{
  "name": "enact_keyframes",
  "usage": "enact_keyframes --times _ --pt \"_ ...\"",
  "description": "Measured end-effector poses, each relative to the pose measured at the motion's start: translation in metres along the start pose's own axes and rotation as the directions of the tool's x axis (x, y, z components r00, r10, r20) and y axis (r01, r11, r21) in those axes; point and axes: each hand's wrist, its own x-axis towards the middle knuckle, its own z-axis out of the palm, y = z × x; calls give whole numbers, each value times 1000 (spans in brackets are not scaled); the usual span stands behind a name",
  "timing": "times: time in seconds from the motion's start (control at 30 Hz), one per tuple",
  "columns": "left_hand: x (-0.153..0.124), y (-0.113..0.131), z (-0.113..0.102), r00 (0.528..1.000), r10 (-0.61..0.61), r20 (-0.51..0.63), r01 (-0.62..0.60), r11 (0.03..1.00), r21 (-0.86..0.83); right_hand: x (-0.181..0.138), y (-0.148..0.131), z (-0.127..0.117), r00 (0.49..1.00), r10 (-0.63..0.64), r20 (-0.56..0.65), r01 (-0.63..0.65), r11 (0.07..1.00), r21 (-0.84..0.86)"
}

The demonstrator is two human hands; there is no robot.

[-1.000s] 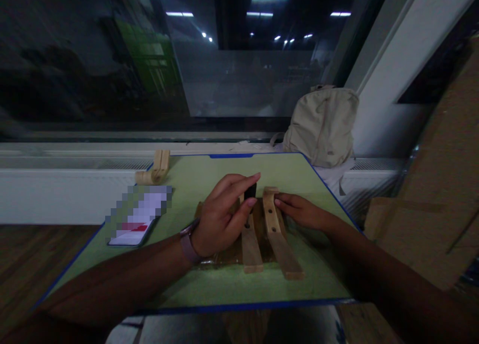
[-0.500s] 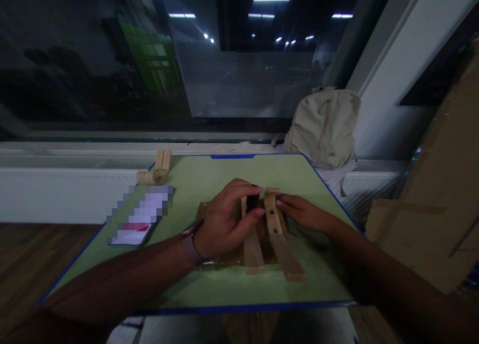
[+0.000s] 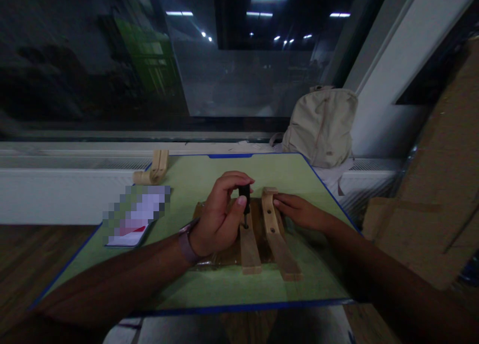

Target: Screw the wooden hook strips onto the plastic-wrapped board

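My left hand (image 3: 226, 216) is closed around the black handle of a small screwdriver (image 3: 245, 196), held upright. Its thin shaft points down at a dark hole in the left curved wooden piece (image 3: 250, 251). My right hand (image 3: 301, 211) holds the upper right edge of a second curved wooden piece (image 3: 272, 219), its fingertips partly hidden behind the wood. Two dark holes show along that piece. Both pieces lie side by side on a brown, film-wrapped slab (image 3: 220, 258), whose upper left is covered by my left hand.
A phone (image 3: 140, 219), partly pixelated, lies at the left of the green, blue-edged table (image 3: 209, 289). Another curved wooden part (image 3: 159, 167) rests at the far left corner. Beyond the far right corner stands a beige backpack (image 3: 324, 127). Cardboard (image 3: 422, 204) rises at the right.
My left hand has turned and tightened round the screwdriver, bringing thumb and fingers onto its handle; the shaft and the hole beneath now show. My right hand keeps its place on the right wooden piece.
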Motion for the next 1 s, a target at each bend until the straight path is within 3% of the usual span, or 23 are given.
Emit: enact_keyframes --times 0.2,0.43,0.63,0.93,1.0 --pt "2 -2 -4 999 35 -13 -33 985 167 0 1 0 1000 -27 1 27 999 -16" --pt "-7 0 -1 995 -103 -1 103 994 23 0 2 0 1000 15 -10 -15 1000 -9" --pt "-5 -2 -4 998 -14 64 11 998 57 1 0 0 1000 5 0 -5 1000 11" --pt "-7 1 -1 990 -133 36 134 991 -28 0 3 1 1000 -7 22 7 1000 -1" --pt "-5 1 -2 994 -95 45 95 995 8 0 3 1 1000 -7 21 7 1000 -3"
